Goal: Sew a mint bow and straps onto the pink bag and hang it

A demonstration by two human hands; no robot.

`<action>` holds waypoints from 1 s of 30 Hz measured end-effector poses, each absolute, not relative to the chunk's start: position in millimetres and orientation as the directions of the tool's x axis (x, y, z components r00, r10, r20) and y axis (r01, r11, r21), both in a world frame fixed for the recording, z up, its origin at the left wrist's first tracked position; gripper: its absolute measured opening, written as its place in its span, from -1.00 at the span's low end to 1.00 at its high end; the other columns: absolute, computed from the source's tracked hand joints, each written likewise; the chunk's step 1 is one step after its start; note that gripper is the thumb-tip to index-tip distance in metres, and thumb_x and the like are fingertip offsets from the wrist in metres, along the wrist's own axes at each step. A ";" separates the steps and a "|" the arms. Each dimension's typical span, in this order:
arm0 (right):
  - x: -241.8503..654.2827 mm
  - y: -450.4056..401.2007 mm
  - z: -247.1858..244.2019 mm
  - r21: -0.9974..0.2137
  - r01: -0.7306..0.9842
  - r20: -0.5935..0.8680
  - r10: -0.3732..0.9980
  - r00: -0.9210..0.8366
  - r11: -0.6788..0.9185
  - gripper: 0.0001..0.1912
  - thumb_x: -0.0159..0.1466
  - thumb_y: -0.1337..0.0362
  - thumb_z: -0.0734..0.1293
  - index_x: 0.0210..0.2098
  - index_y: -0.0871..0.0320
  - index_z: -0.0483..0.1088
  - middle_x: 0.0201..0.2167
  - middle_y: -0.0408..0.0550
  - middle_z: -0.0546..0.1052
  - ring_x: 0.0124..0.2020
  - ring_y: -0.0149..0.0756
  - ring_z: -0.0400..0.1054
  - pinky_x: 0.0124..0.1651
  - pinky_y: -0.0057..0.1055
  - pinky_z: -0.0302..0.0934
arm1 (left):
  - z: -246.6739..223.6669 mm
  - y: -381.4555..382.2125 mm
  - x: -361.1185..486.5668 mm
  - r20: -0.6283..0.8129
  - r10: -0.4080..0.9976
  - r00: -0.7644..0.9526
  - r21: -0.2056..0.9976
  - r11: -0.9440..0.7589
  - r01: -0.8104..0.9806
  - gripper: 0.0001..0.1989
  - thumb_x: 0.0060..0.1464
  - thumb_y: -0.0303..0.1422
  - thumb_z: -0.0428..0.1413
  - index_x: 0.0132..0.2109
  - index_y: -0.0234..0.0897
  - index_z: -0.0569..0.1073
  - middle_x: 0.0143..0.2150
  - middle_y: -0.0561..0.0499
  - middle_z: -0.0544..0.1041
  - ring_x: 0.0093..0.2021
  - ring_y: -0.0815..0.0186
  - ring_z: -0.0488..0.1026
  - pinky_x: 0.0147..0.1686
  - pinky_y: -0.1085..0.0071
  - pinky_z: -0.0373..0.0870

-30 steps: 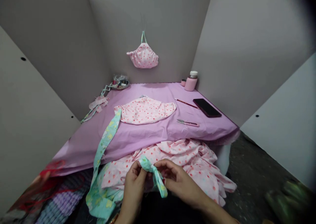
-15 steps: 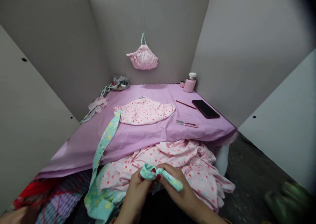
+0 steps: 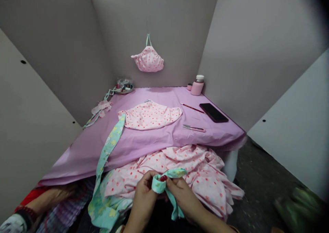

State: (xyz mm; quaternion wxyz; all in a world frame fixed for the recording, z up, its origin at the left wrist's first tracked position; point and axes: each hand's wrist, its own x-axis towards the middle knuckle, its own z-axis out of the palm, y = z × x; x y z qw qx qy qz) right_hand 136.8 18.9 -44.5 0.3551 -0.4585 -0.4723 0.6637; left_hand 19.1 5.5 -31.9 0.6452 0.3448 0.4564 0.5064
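Note:
My left hand and my right hand meet over my lap, both closed on a narrow mint-green fabric strip with a yellow print. The strip loops around near my fingertips, and one end hangs below between my hands. Under them spreads a heap of pink dotted fabric. A wide mint-green band runs from the sewn pink dotted piece on the table down over the edge to my left.
On the purple tablecloth lie thread snips, a pencil and a phone. A pink bottle and a basket of notions stand behind. A pink dotted piece hangs on the back panel. Another person's arm reaches in at lower left.
The strip has turned in my fingers: its loop sits lower, one end points up right and another now hangs down. The other person's arm has come further into view at lower left.

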 end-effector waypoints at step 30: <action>140.8 15.3 -46.4 -0.938 0.087 -0.346 0.883 -0.318 -0.336 -0.41 0.05 -0.30 0.13 -0.53 0.17 0.13 -0.66 -0.27 0.14 -0.65 -0.54 -0.03 -0.59 -0.54 -0.15 | 13.7 4.3 -21.1 0.152 0.964 0.219 0.683 -0.263 0.681 -0.88 0.10 -0.34 0.00 -0.28 -0.24 0.41 -0.22 -0.06 0.42 -0.14 0.16 0.30 -0.13 0.25 0.13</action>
